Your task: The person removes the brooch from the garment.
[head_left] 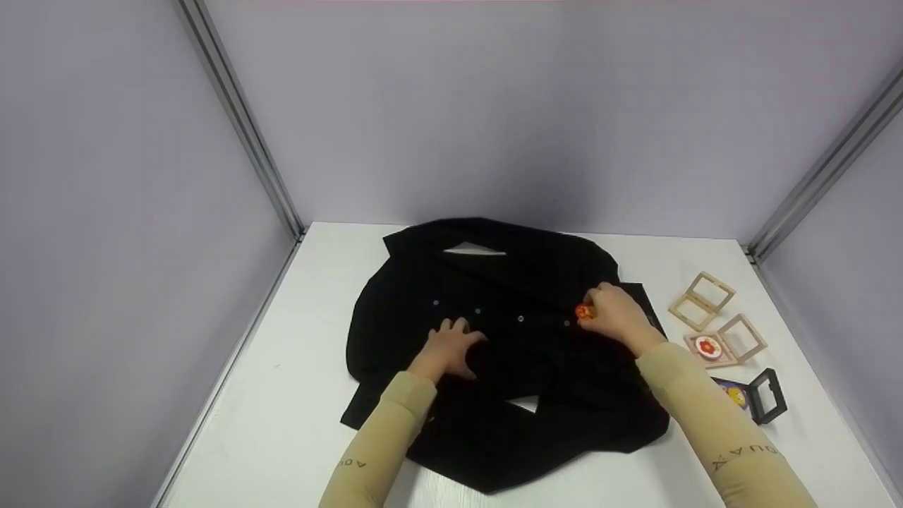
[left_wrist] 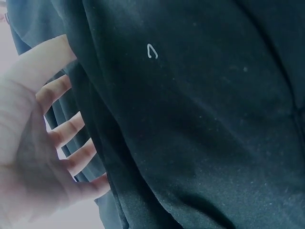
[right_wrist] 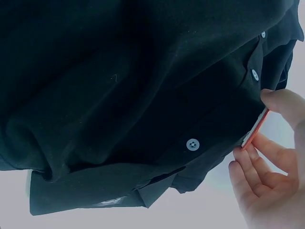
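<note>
A black button-up shirt (head_left: 522, 360) lies spread on the white table, its row of pale buttons running across the middle. My left hand (head_left: 451, 349) rests on the shirt left of centre with fingers spread; in the left wrist view, cloth (left_wrist: 190, 133) hides the fingertips. Near the right end of the button row, my right hand (head_left: 615, 310) pinches a small flat orange-red badge (head_left: 584, 312) between thumb and fingers. The right wrist view shows this badge (right_wrist: 255, 129) edge-on, beside the shirt's buttoned edge; whether it touches the cloth I cannot tell.
Right of the shirt stand three open display cases: a light wooden one (head_left: 695, 310), a pink one (head_left: 726, 360) with a round flower badge (head_left: 708, 347), and a black one (head_left: 767, 398) with a yellow and purple badge (head_left: 737, 396). Pale walls (head_left: 451, 127) enclose the table.
</note>
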Demonstrator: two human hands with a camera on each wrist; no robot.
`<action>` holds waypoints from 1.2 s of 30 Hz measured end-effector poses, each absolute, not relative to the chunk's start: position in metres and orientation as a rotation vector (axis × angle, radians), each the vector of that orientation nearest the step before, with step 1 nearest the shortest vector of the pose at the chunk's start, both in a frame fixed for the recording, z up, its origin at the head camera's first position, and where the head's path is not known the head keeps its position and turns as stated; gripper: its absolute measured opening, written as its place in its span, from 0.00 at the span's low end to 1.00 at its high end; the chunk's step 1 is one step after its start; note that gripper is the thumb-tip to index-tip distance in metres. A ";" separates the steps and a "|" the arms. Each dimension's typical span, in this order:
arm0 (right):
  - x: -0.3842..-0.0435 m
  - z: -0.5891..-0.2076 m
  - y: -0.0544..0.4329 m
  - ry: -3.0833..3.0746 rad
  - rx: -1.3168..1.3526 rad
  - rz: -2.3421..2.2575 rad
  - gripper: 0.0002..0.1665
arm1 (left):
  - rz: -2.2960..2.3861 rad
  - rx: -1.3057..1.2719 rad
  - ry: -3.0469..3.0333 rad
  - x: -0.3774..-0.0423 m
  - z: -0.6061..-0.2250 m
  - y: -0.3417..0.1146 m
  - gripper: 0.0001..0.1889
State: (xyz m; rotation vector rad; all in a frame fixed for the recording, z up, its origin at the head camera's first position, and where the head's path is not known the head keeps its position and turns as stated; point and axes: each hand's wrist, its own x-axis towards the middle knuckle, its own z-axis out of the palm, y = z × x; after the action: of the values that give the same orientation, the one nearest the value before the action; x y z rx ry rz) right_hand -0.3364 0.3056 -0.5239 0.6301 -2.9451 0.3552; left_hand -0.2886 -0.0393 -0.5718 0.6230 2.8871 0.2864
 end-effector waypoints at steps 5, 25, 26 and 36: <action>-0.335 -0.521 0.306 -2.959 0.613 0.364 0.25 | 0.259 0.629 2.893 -0.289 -0.571 -0.039 0.39; -0.336 -0.515 0.309 -2.936 0.603 0.408 0.26 | 0.107 0.700 3.002 -0.309 -0.551 -0.019 0.25; -0.336 -0.515 0.309 -2.930 0.606 0.408 0.26 | 0.092 0.717 3.023 -0.310 -0.550 -0.016 0.24; -0.336 -0.511 0.305 -2.906 0.622 0.410 0.25 | 0.029 0.807 3.154 -0.323 -0.526 0.011 0.21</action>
State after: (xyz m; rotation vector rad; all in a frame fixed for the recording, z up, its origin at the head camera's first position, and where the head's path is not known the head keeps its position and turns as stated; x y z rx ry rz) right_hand -0.3365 0.3051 -0.5111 0.6221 -2.9056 0.4105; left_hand -0.3232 0.0113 -0.5263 0.8073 3.1541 0.0295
